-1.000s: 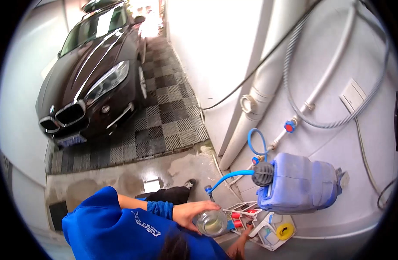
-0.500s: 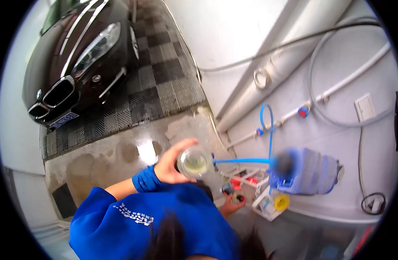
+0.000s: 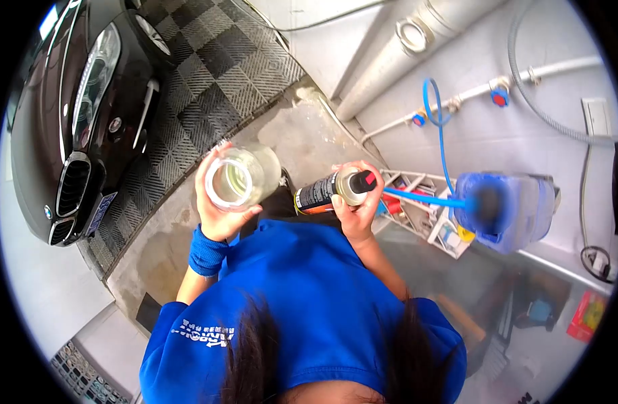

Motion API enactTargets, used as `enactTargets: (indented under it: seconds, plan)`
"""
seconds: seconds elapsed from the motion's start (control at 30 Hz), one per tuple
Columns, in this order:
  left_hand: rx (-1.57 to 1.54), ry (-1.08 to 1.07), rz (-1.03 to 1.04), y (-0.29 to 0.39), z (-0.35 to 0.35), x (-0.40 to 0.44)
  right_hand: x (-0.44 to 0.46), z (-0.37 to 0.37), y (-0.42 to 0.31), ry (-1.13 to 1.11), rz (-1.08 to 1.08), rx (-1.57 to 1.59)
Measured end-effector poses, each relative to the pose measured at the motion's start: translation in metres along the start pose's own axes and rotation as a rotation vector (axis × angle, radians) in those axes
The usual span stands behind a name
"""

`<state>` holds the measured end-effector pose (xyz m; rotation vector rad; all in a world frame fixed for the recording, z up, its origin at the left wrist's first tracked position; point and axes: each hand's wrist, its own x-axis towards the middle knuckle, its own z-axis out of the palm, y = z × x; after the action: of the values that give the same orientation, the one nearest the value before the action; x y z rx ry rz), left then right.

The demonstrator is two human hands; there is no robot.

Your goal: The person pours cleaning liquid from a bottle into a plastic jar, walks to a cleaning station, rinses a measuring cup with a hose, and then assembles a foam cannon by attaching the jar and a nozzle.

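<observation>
My left hand is wrapped round a clear wide-mouthed jar, tilted so that its round opening faces me. Something pale yellowish shows inside it, though I cannot tell how much. To the right, my right hand grips a spray can with a dark label, an orange band and a black cap with a red mark. The can lies nearly sideways, its cap end in my fingers. Jar and can are apart, both in front of my blue shirt. A blue wristband is on my left wrist.
A dark car stands on floor tiles at the left. Right of my hands are a white rack with small items, a blue water container with a blue hose, and wall pipes with valves.
My right hand has come up from beside the rack with the spray can. My left hand has moved left and up with the jar, now tilted. The view has shifted.
</observation>
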<state>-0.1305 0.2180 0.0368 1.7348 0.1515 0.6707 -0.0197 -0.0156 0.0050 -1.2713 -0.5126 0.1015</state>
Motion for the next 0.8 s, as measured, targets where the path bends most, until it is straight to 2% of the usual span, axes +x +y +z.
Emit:
enactTargets:
  seconds: [0.03, 0.13, 0.4, 0.47, 0.53, 0.63, 0.7, 0.8]
  plan:
    - [0.019, -0.014, 0.023, -0.001, -0.006, 0.002, 0.012, 0.016, -0.006, 0.011, 0.056, 0.072]
    - [0.047, 0.009, 0.029, -0.006, -0.019, 0.000, 0.046, 0.046, -0.001, -0.084, -0.046, 0.038]
    - [-0.036, 0.231, -0.084, -0.019, -0.035, -0.004, 0.101, 0.092, 0.017, -0.195, -0.100, 0.106]
    - [-0.029, 0.266, -0.094, -0.018, -0.036, -0.002, 0.109, 0.095, 0.024, -0.243, -0.133, 0.105]
    - [0.031, 0.318, -0.073, -0.016, -0.036, 0.003, 0.117, 0.092, 0.033, -0.319, -0.178, -0.053]
    - [0.048, 0.384, -0.079, -0.012, -0.029, 0.011, 0.131, 0.087, 0.035, -0.437, -0.226, -0.122]
    - [0.081, 0.432, -0.071, -0.011, -0.024, 0.014, 0.137, 0.088, 0.029, -0.461, -0.231, -0.084]
    - [0.086, 0.466, -0.030, -0.007, -0.019, 0.020, 0.144, 0.102, 0.010, -0.278, 0.002, 0.214]
